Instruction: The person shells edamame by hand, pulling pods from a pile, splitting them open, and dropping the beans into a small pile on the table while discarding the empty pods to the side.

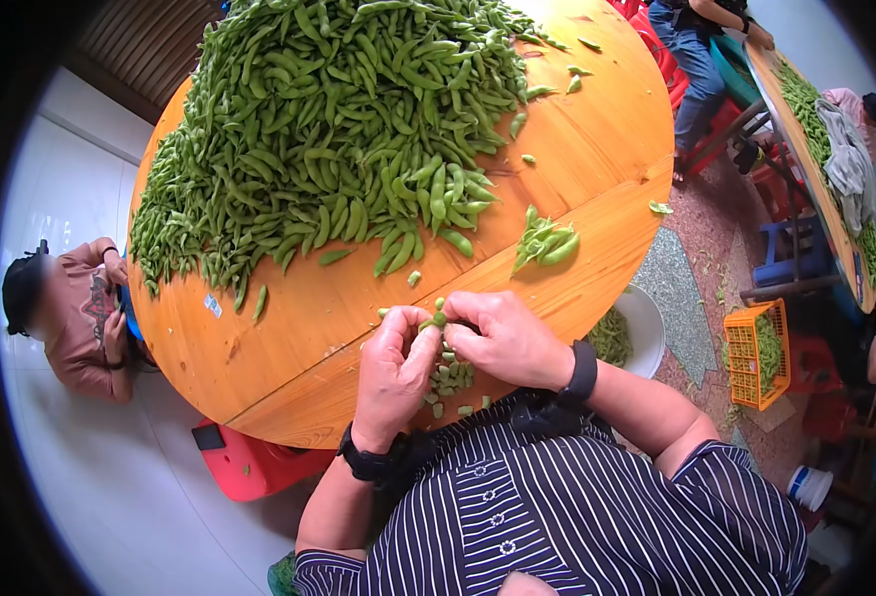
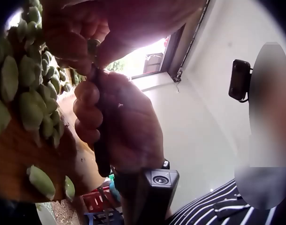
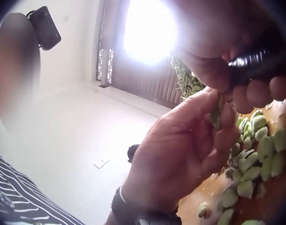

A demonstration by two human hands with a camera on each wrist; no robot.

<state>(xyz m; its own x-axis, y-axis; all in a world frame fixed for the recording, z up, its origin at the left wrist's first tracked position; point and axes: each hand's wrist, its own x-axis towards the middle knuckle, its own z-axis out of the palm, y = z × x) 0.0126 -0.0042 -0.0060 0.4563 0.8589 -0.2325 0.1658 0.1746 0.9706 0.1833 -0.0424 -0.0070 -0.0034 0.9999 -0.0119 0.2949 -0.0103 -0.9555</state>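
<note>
Both hands meet above the near edge of the round table, around a green soybean pod point(image 1: 438, 320). My left hand point(image 1: 396, 366) pinches the pod between thumb and fingertips; the right wrist view shows the pod point(image 3: 216, 112) in that grip. Fingers of my right hand point(image 1: 511, 338) come up against the pod from the other side. A slim dark handled tool point(image 2: 103, 145) lies along the right palm with the fingers curled round it; its tip is hidden at the pod. Below the hands lie several short plump green pieces point(image 1: 451, 377) on the wood.
A large heap of soybean pods point(image 1: 329, 129) covers the far part of the table point(image 1: 597, 149). A small bunch of pods point(image 1: 547, 243) lies to the right. A white basin point(image 1: 647, 333) stands beside the table, and a yellow crate point(image 1: 756, 355) is farther right. A seated person point(image 1: 85, 323) is at left.
</note>
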